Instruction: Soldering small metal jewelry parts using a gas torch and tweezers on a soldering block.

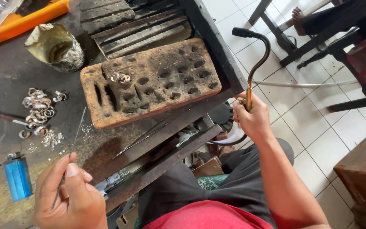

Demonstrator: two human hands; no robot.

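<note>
My left hand (70,193) pinches a thin metal rod (76,135) that points up toward a scorched, pitted soldering block (157,85) on the dark workbench. A small silver ring piece (120,77) lies on the block's upper left. My right hand (254,118) is off the bench's right edge, shut on a curved blowtorch (257,63) with its black nozzle pointing left; a hose trails from it. No flame is visible. A pile of silver rings (37,112) and tiny silver bits (52,139) lie left of the rod.
A blue lighter (17,178) lies at the bench's lower left. A crumpled metal cup (58,46) and an orange tray (26,19) sit at the back. Tweezers (142,136) rest below the block. Another person's foot (298,19) and dark stool legs (318,40) stand on white tiles.
</note>
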